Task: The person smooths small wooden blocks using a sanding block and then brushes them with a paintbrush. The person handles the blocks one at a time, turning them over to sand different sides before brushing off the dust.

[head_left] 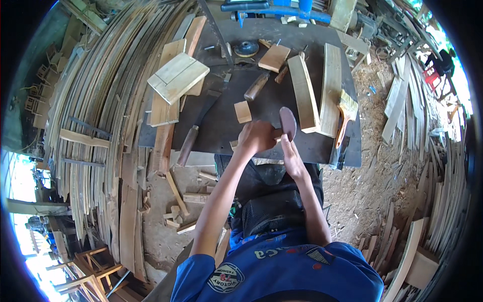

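Note:
My left hand (255, 135) is closed around a short wooden piece near the front of the dark work table (221, 146). My right hand (293, 158) is against a reddish-brown, flat oval piece (287, 119) standing upright at the end of it, thumb along it; how the two pieces join is hidden. A small wood block (242, 111) lies just beyond my hands. A long dark blade with a wooden handle (188, 145) lies to the left; a wooden-handled tool (255, 86) lies farther back. Two pale boards (302, 90) and a paintbrush (346, 110) lie to the right.
Stacked boards (178, 75) overlap the table's left side. A blue metal clamp (297, 15) and a round tool (246, 48) sit at the back. Long planks (95, 100) lean at left; scraps (178, 216) lie on the floor. A red chair (431, 78) stands far right.

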Available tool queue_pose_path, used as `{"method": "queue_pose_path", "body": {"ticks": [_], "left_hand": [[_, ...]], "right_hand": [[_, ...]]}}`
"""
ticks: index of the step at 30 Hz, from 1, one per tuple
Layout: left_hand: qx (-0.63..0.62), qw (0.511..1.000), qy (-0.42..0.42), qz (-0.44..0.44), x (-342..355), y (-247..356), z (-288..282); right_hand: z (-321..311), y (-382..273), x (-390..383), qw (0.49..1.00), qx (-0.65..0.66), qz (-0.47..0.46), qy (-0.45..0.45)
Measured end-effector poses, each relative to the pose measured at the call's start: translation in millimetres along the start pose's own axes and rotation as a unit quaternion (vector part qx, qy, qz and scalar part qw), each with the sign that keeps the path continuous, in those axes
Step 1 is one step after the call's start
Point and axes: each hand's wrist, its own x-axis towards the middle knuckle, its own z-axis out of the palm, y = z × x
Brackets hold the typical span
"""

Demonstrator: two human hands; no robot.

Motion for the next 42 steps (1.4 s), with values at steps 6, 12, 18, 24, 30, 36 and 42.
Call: {"method": "queue_pose_path", "body": {"ticks": [6,12,18,24,30,36,42], "left_hand": [[0.026,0.999,-0.031,-0.014,2.6,-1.0,-4.8],[0.040,0.999,-0.030,-0.014,4.2,4.5,-1.8],[0.071,0.996,-0.046,-0.021,3.8,13.5,-3.9],[0.052,0.998,-0.026,-0.010,0.0,12.5,-6.3],[0.001,1.000,0.005,0.004,3.5,-7.8,8.8],[0.050,0.998,-0.038,-0.017,2.2,-3.2,5.7],[0.110,0.994,0.002,0.006,-10.6,16.2,-14.0]], "right_hand": [[-1.9,21.5,10.1,0.994,0.017,-0.100,-0.046],[-9.1,44.8,19.1,0.990,0.024,-0.137,0.006],[-14.9,46.1,11.0,0.996,0.039,-0.012,0.079],[-11.2,29.7,4.7,0.994,0.052,0.005,0.096],[-8.0,18.5,7.6,0.987,0.016,-0.117,0.106],[-7.1,11.6,2.4,0.994,-0.015,-0.080,0.073],[-22.9,51.8,26.4,0.979,-0.041,-0.177,0.091]]}}
